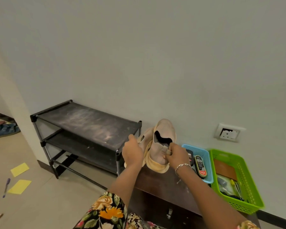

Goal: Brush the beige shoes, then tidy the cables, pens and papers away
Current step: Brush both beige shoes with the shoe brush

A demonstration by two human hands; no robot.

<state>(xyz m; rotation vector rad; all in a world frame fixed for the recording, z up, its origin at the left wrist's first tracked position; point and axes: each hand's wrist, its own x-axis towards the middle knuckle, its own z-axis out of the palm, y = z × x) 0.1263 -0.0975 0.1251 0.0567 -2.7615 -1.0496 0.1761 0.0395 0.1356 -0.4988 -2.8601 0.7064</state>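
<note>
Propped upright, either could topple off the bench (157, 184) edge at 9 o'clock: the left hand (132, 153) holds one shoe (145, 140), the right hand (177, 155) pinches the other shoe (165, 129) by its tab (168, 152).

both arms reach forward, the left hand (132, 152) curled round one beige shoe (144, 140), the right hand (176, 154) pinching the other shoe (165, 129) by its heel tab (166, 150).

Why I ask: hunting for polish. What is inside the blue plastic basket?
In the blue plastic basket lie a dark oval container with a red label and a black packet. The right hand and wrist cover its left part.
</note>
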